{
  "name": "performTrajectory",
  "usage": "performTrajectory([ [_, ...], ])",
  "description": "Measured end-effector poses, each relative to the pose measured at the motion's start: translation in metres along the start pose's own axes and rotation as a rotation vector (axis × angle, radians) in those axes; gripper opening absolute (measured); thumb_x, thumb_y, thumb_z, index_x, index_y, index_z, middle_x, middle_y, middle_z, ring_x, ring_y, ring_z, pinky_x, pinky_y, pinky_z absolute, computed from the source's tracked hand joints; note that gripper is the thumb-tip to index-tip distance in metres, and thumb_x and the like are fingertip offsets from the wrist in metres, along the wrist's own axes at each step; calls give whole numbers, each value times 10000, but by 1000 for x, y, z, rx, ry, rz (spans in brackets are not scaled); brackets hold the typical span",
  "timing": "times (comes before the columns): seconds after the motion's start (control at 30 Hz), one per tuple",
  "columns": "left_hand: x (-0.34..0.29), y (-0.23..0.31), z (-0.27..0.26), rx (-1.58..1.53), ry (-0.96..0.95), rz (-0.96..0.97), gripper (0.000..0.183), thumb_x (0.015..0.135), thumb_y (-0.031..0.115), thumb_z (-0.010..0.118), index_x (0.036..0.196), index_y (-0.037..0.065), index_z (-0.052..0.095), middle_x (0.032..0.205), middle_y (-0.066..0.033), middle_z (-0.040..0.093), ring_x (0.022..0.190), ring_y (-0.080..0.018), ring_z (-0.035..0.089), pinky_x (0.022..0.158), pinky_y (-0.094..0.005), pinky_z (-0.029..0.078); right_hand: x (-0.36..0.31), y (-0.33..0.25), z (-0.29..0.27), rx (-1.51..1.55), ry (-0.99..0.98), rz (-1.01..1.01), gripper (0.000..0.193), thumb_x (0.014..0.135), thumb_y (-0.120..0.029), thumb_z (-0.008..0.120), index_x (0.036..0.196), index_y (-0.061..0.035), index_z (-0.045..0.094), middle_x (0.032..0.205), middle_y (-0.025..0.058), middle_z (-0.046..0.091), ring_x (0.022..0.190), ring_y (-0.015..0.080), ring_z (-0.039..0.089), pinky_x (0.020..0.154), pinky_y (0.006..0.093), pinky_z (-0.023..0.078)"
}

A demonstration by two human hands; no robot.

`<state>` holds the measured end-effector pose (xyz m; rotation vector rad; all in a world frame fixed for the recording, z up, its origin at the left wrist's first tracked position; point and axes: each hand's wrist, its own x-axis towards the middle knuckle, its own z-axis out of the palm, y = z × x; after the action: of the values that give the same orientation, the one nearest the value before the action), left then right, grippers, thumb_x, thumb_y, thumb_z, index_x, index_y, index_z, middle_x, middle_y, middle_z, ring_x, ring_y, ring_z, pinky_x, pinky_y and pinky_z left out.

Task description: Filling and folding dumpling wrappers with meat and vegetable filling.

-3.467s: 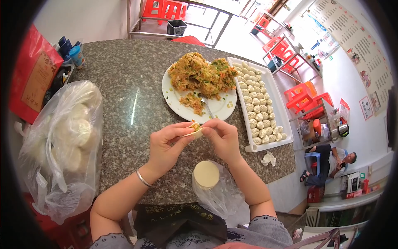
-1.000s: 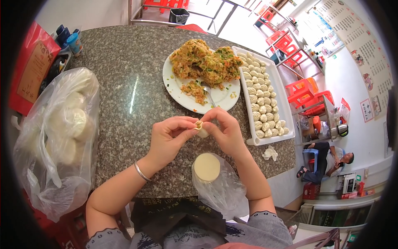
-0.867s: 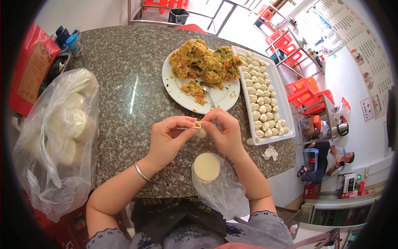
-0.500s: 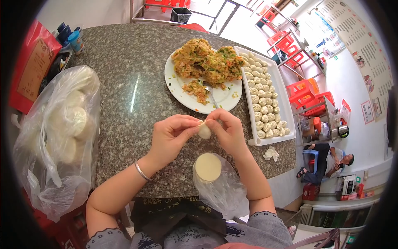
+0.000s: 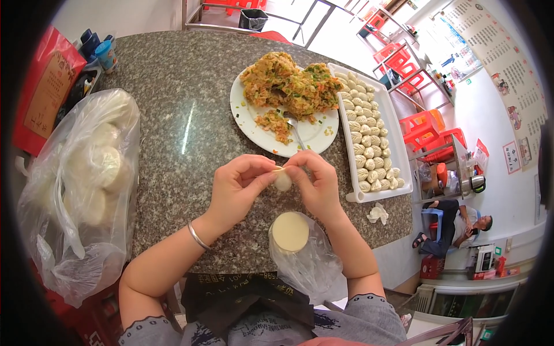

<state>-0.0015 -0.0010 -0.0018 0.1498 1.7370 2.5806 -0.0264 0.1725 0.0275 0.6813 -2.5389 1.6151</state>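
Observation:
Between my two hands a small pale dumpling (image 5: 283, 181) hangs above the table. My left hand (image 5: 239, 180) pinches its upper edge from one side, and my right hand (image 5: 315, 180) pinches it from the other; the fingertips almost meet. Below them lies a stack of round dough wrappers (image 5: 289, 232), partly inside a clear plastic bag (image 5: 311, 271). Just beyond my hands is a white plate (image 5: 245, 124) heaped with orange and green filling (image 5: 288, 86). A metal spoon (image 5: 296, 134) rests in it, its handle end close to my right hand.
A white tray (image 5: 407, 183) of pleated dumplings (image 5: 369, 135) stands at the right, with a crumpled tissue (image 5: 378, 213) nearby. Along the left edge lie a large plastic bag of wrappers (image 5: 92, 179), a red paper bag (image 5: 46, 86) and a blue cup (image 5: 105, 56). A person (image 5: 456, 225) sits far right.
Both hands keep pinching the dumpling in nearly the same place; the fingers have shifted slightly along its edge. Everything else looks the same apart from a slight shift of the view.

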Motion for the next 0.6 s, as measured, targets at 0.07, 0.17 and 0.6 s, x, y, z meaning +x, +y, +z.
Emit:
performTrajectory([
  [0.07,0,-3,-2,4,-50,77,120,825,-55,640,942,-33,646,1041,-105,614,926,-152,620,827,-257,521,-1,3,-1,83,-12,98,60,827,-36,633,859,4,602,840,90,612,783,192,587,716,286,459],
  [0.17,0,-5,-4,82,-67,152,98,831,-34,639,925,-31,668,1002,-98,626,916,-152,636,799,-251,546,2,0,-2,68,-64,76,66,828,-36,631,873,2,600,839,88,606,777,190,583,706,285,457],
  [0.6,1,-2,-3,-75,-54,-44,132,853,25,640,980,-6,621,1014,-76,627,924,-138,626,812,-301,551,-1,0,7,13,2,-1,60,832,-40,630,849,2,591,830,91,600,782,194,589,708,292,460],
])
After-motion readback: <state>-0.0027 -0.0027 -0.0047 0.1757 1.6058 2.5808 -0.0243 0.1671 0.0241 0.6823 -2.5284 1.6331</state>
